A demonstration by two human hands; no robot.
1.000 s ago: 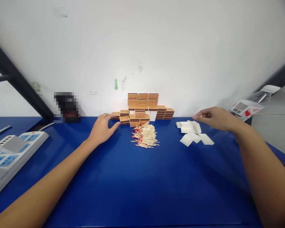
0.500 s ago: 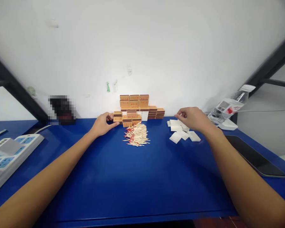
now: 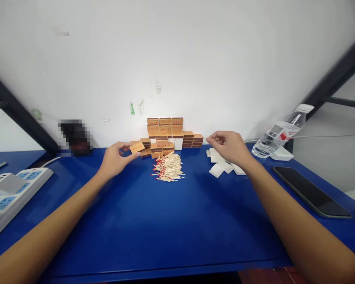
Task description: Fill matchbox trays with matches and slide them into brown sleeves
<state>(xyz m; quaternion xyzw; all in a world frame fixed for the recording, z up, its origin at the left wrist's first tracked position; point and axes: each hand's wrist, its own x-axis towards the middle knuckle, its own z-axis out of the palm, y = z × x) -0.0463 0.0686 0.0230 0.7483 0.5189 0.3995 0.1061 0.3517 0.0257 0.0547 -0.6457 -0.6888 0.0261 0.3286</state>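
Observation:
My left hand [image 3: 116,158] pinches a yellow matchbox with red lettering [image 3: 137,148] between thumb and fingers, just left of the stacked matchboxes. Those matchboxes [image 3: 165,129] form a stepped pile against the wall, with dark striking sides showing on several. In front of the pile lies a heap of loose red-tipped matches [image 3: 168,167]. My right hand [image 3: 229,146] hovers beside and above several white matchbox trays [image 3: 217,169]. Its fingers are closed together, and whether anything is between them does not show.
A tilted water bottle [image 3: 279,132] leans at the back right near a white block [image 3: 281,154]. A black phone [image 3: 312,191] lies at the right. On the left are a white power strip [image 3: 20,197] and a pixelated dark object [image 3: 75,137]. The wall [image 3: 225,71] bounds the back of the blue table [image 3: 165,228].
My left hand has drawn back leftward from the pile with a matchbox now lifted and tilted in it. My right hand has shifted left, and the camera view has moved slightly.

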